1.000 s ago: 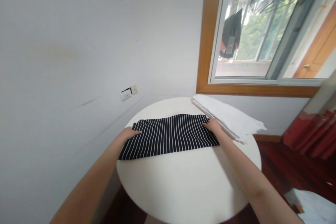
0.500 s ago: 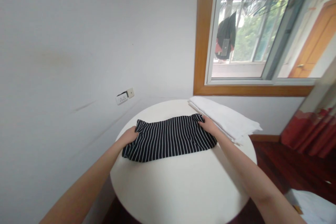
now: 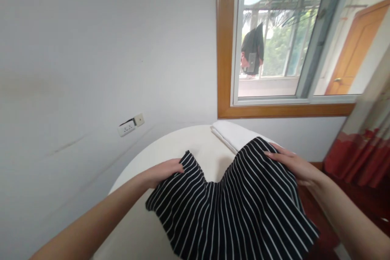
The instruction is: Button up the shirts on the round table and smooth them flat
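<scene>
A black cloth with thin white stripes [image 3: 237,207] hangs lifted above the round white table [image 3: 170,146], sagging in the middle. My left hand [image 3: 163,170] grips its left upper corner, fingers closed on the fabric. My right hand [image 3: 289,162] holds the right upper edge, fingers lying along the cloth with the thumb hidden behind it. The cloth covers most of the table's near part.
A folded white cloth [image 3: 228,134] lies at the table's far right, partly hidden by the striped cloth. The white wall with a socket [image 3: 129,125] stands close behind. A wood-framed window [image 3: 286,48] is at the upper right, red curtains [image 3: 356,154] at the right.
The striped cloth lay flat on the table under both hands; now both hands have gripped its ends and lifted it up toward me. The view has shifted left.
</scene>
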The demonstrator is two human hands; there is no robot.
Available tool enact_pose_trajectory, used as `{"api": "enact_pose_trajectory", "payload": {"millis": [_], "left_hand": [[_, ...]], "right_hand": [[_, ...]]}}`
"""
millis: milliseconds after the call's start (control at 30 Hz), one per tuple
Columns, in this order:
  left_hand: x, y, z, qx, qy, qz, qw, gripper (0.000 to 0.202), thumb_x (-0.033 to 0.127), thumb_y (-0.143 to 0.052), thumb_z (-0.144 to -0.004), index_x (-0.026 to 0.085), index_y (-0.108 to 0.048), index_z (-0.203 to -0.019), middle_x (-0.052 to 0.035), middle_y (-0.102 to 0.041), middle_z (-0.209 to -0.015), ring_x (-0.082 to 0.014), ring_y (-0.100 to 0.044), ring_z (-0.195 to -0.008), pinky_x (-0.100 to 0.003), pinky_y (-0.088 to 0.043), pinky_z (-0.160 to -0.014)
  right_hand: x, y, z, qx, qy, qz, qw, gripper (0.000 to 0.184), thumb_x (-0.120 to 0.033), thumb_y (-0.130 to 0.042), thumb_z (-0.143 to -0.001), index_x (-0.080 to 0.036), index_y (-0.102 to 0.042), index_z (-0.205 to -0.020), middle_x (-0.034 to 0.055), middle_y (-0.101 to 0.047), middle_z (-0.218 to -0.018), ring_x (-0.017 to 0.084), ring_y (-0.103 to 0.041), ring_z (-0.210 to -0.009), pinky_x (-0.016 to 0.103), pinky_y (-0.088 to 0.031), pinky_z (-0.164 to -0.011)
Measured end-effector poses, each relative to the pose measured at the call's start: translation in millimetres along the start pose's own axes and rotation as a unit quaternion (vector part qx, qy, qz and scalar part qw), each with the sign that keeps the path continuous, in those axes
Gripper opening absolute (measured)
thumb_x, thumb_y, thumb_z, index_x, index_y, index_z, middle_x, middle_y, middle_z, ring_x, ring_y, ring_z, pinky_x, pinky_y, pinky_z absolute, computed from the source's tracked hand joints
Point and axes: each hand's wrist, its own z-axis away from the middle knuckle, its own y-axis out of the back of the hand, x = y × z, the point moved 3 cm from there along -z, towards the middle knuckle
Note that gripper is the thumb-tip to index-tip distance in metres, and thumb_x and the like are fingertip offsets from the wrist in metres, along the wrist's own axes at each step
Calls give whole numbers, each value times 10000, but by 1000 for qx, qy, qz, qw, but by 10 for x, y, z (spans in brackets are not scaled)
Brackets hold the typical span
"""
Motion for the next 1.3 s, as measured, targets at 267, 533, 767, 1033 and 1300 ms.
{"api": "enact_pose_trajectory", "payload": {"millis": [267, 533, 767, 1033, 1300], "left_hand": [[1289, 137, -1702, 4, -146, -150, 978, 310, 214, -512, -692, 165, -634, -973, -29, -712, -866, -197, -654, -821, -306, -511, -762], [2190, 15, -3066, 322, -243, -387, 829, 424, 313, -481, -841, 247, -509, -1259, -82, -589, -1234, -279, -486, -1188, -410, -363, -1000], [1205, -534, -3548, 409, -161, -392, 808, 619, 350, -450, -877, 144, -266, -1431, -227, -312, -1451, -364, -294, -1306, -592, -214, -1036], [648, -1190, -2932, 245, -400, -409, 783, 426, 348, -383, -921, 213, -459, -1318, -98, -402, -1425, -237, -308, -1321, -483, -129, -1130], [338, -1647, -2225, 5, -524, -448, 724, 460, 274, -507, -847, 262, -465, -1305, -58, -465, -1377, -205, -386, -1280, -436, -227, -1123]], "right_hand": [[-264, 869, -311, 214, 123, -64, 967, 444, -296, -665, -757, -314, -561, -1188, 15, -695, -1037, 201, -684, -879, 311, -595, -748], [180, 1410, -918, 355, 156, -121, 914, 430, -346, -617, -789, -304, -505, -1202, 28, -643, -1146, 196, -641, -1007, 348, -556, -857], [1058, 1182, -994, 302, 78, -22, 950, 583, -383, -600, -798, -297, -371, -1327, 53, -543, -1312, 213, -504, -1224, 403, -421, -1044], [999, 1135, -658, 233, 73, -1, 970, 834, -410, -695, -737, -357, -224, -1423, 46, -397, -1448, 241, -478, -1248, 368, -518, -930], [853, 922, -621, 272, 107, 19, 956, 1017, -406, -730, -673, -378, -97, -1468, 13, -154, -1546, 288, -478, -1224, 300, -614, -618]]}}
